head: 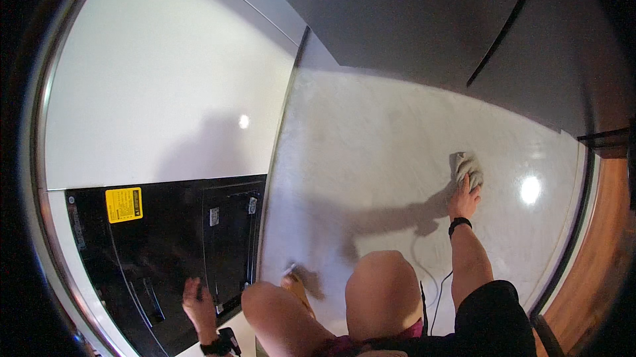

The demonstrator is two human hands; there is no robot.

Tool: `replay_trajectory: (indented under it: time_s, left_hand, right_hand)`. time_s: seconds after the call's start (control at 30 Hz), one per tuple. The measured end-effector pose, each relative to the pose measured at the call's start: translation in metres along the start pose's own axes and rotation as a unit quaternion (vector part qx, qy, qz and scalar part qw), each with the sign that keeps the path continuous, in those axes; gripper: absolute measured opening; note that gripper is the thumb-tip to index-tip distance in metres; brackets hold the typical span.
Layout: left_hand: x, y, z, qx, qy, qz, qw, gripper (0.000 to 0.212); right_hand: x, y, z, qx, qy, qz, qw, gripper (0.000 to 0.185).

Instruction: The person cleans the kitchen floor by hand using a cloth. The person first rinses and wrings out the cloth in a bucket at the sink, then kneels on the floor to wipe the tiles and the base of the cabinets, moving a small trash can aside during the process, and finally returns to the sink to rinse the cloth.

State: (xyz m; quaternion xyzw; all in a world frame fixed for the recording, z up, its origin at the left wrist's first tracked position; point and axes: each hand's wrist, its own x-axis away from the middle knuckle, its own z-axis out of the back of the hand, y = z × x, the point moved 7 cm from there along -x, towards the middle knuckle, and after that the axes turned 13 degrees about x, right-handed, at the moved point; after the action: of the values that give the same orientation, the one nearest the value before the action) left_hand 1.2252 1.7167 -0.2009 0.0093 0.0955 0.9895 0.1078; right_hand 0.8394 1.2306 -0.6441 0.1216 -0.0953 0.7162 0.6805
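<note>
My right hand [464, 201], with a black band at its wrist, presses a crumpled grey cloth [468, 169] against the pale, streaked floor [387, 148]. The cloth lies just beyond my fingertips and partly under them. At lower left, my left hand [198, 302] is held in front of a glossy black appliance panel [164, 257], its fingers partly curled with nothing seen in them. Whether that hand touches the panel cannot be told. A dark device is strapped at the left wrist. My bent knees show at the bottom.
White glossy cabinet panels [164, 84] stand at the left, above the black appliance with its yellow warning label [124, 205]. A large dark grey panel [412, 19] borders the floor at the top. A thin black cable [441, 297] runs beside my right knee. Wood-toned flooring [603, 238] lies far right.
</note>
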Motion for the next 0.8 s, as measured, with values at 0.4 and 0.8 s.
replay_trajectory:
  time_s: [0.4, 0.8]
  left_hand:
    - [0.074, 0.363, -0.07, 0.39, -0.476, -0.343, 0.71, 0.021]
    - [0.059, 0.317, -0.144, 0.375, -0.496, -0.414, 0.665, 0.022]
  right_hand:
    - [-0.005, 0.004, 0.0, 0.007, -0.022, -0.006, 1.0, 0.067]
    - [-0.032, -0.006, 0.008, -0.081, 0.038, 0.021, 0.996, 0.06]
